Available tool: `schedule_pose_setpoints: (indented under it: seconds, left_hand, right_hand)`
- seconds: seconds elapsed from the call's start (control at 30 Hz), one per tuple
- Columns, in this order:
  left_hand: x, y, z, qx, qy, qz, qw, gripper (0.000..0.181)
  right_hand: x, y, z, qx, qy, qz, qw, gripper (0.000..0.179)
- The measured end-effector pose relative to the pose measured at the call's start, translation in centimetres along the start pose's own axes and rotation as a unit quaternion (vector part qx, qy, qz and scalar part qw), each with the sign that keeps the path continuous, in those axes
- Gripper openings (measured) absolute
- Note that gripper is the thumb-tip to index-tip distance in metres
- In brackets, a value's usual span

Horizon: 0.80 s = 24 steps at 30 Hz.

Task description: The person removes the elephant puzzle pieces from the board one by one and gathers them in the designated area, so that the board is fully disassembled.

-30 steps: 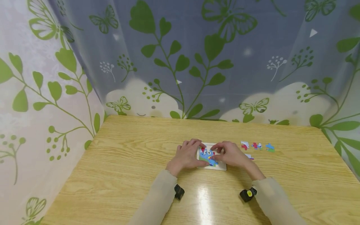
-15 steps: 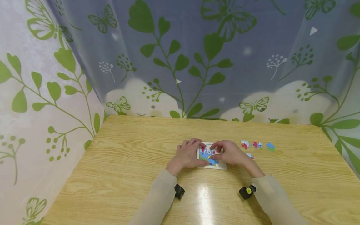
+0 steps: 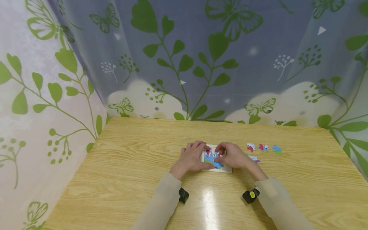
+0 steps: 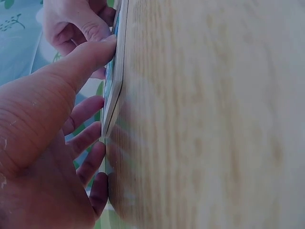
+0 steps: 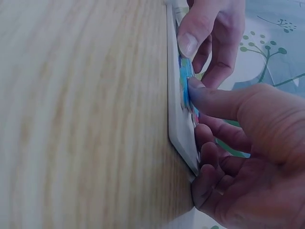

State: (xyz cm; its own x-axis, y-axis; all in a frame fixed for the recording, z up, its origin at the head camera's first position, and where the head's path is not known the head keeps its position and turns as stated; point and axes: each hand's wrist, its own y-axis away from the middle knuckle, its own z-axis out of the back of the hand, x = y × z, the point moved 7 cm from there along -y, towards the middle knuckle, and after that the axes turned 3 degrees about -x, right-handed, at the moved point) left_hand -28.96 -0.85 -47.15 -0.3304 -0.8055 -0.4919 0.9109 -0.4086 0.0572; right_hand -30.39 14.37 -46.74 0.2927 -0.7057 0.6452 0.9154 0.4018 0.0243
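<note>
A small jigsaw puzzle board with a pale frame lies on the table, partly filled with a blue cartoon picture. My left hand rests on its left side, fingers spread, the thumb touching the front part and the forefinger near the back. In the left wrist view that thumb lies on the board's top. Over the right part of the picture, my right hand pinches a puzzle piece between thumb and forefinger; the fingers hide most of it. The right wrist view shows the right thumb against the blue pieces.
Loose puzzle pieces lie right of the board: a white-and-red piece, a red-and-white piece, a blue-and-green piece, and a partly hidden piece nearer the right hand. A patterned curtain hangs behind the wooden table.
My right hand and forearm have shifted slightly left, the fingers drawing a little closer together over the picture. The left hand stays in place on the board.
</note>
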Motion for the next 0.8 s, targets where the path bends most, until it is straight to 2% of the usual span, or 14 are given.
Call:
schedule_pose_setpoints:
  seconds: [0.8]
  left_hand:
    - [-0.18,0.14,0.24,0.005,0.018,0.010,0.9998,0.059]
  right_hand:
    - [-0.29,0.35,-0.19,-0.009,-0.042,-0.018,0.9989,0.028]
